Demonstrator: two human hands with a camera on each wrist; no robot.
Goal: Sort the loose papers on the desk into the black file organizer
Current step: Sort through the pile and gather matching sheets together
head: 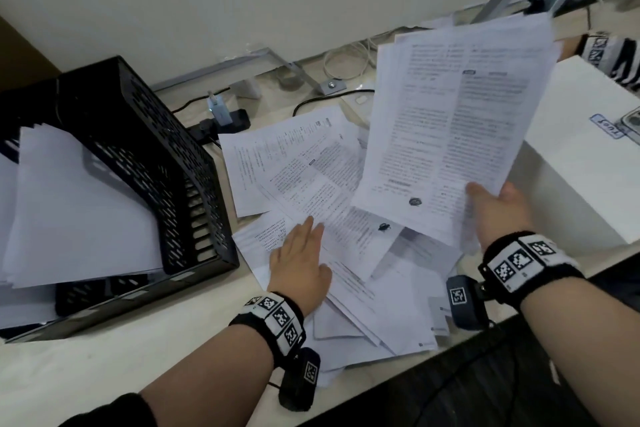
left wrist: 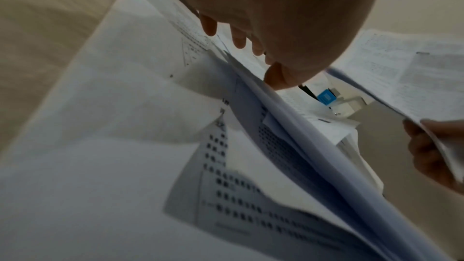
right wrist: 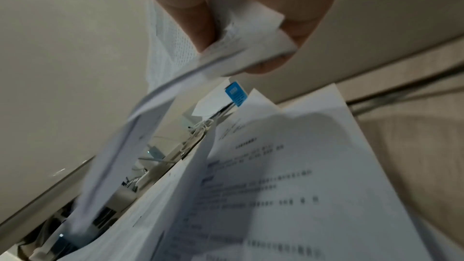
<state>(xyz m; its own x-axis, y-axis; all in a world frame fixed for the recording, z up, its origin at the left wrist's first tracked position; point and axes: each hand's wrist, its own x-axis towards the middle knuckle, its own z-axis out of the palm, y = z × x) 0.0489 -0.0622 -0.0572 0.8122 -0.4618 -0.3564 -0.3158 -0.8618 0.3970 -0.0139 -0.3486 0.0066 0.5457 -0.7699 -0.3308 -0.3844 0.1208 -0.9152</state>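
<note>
On the pale tabletop [head: 104, 367], at centre: a scattered heap of loose white printed paper sheets [head: 311, 170]. Left hand [head: 301, 263], fingers straight, lies flat on the heap. Right hand [head: 502, 210], at 3 o'clock, pinches the lower corner of a raised sheaf of white printed pages [head: 460, 121], thumb on top, clear of the heap. At 9 o'clock: black perforated plastic file organizer [head: 156, 163], white sheets standing in it. At 3 o'clock edge: white box [head: 581, 184].
</note>
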